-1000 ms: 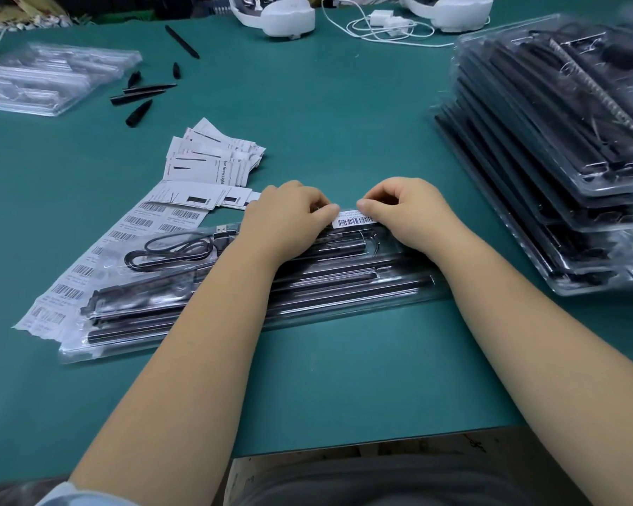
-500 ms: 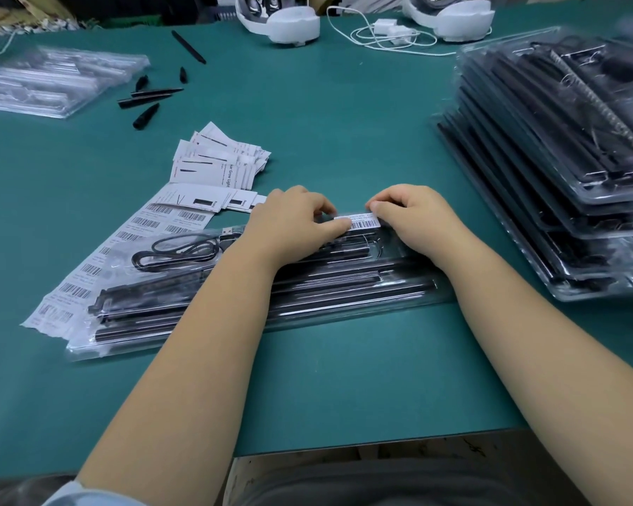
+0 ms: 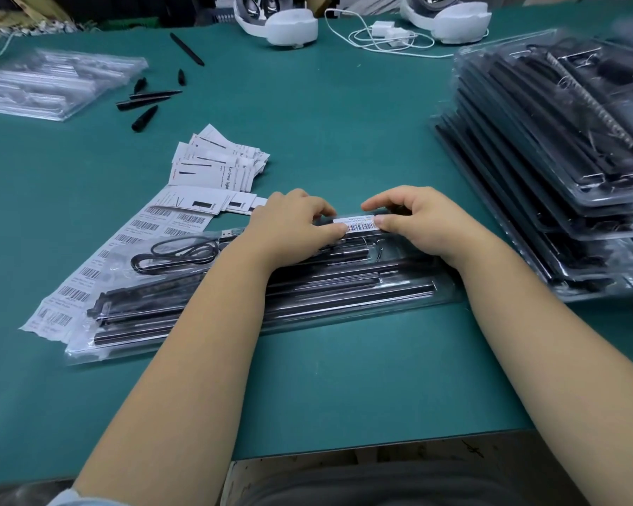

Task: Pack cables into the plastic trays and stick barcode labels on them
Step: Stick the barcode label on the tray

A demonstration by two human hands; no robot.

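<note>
Head view: both hands' curled fingers pinch a small paper barcode label [image 3: 359, 225] onto glossy clear tray [image 3: 399, 297]

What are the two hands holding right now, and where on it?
A barcode label, held by its two short ends: left hand on its left end, right hand on its right end, against the far edge of the plastic tray.
</note>
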